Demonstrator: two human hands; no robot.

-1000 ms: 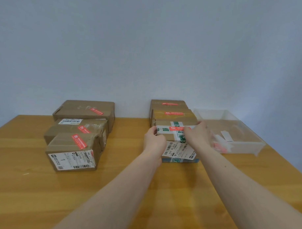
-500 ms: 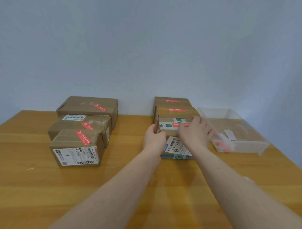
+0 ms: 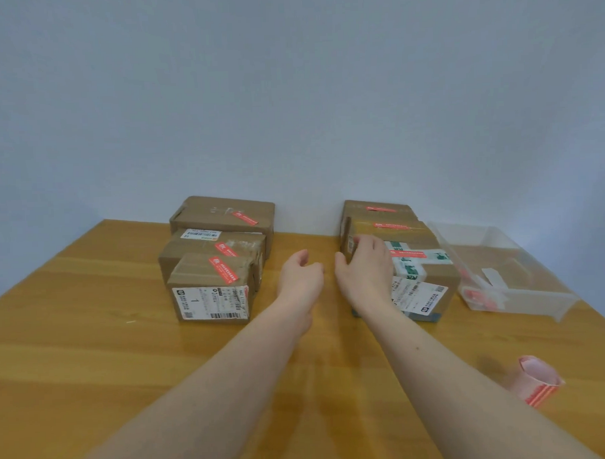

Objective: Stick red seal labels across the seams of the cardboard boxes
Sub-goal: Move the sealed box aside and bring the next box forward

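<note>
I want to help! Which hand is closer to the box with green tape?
Right. The right hand rests on the box with green tape; the left hand hangs beside it, apart.

Six boxes [image 3: 210, 287] stand on one table [image 3: 93, 357], three left, three right. Each carries one red label [image 3: 223, 268]. One clear bin [image 3: 512, 290], one label roll [image 3: 536, 381], two hands [image 3: 301, 275].

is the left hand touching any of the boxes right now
No, the left hand hangs open above the wooden table, in the gap between the two rows of boxes.
</note>
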